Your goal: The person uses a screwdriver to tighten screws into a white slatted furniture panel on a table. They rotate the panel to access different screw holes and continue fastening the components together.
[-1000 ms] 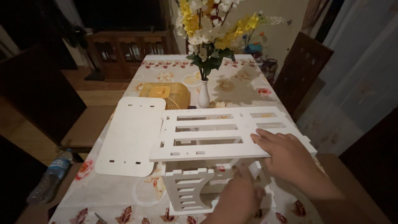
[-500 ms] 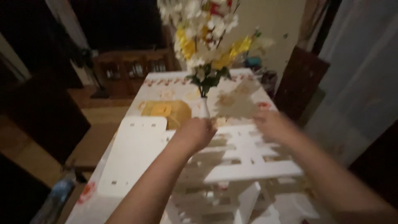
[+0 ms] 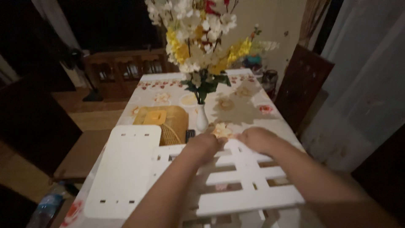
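Head view, looking down along both forearms. We see the left hand (image 3: 203,143) and the right hand (image 3: 257,139) side by side just below the centre of the frame, both curled over the far edge of a white slatted panel (image 3: 244,185), which fills the lower centre and lower right of the frame and lies flat on top of other white parts. The fingers of each hand are bent and pressed together over that edge; motion blur hides the fingertips, so we cannot tell how tightly either hand grips. To the left of the slatted panel, in the lower left of the frame, a white flat board (image 3: 124,169) with rounded corners and small slots lies on the tabletop (image 3: 249,107), which is covered by a pale cloth with a flower print. Just beyond the flat board, left of centre, stands a yellow woven basket (image 3: 162,120), and right of it a slim white vase (image 3: 202,118) carrying a tall bunch of white and yellow flowers (image 3: 196,38) that reaches the top of the frame. A small dark object beside the foot of the vase is too dim to name. A dark wooden chair (image 3: 306,84) stands at the right of the tabletop, a dark wooden cabinet (image 3: 124,69) at the far end of the room in the upper left, and a plastic bottle (image 3: 42,209) lies in the bottom left corner.
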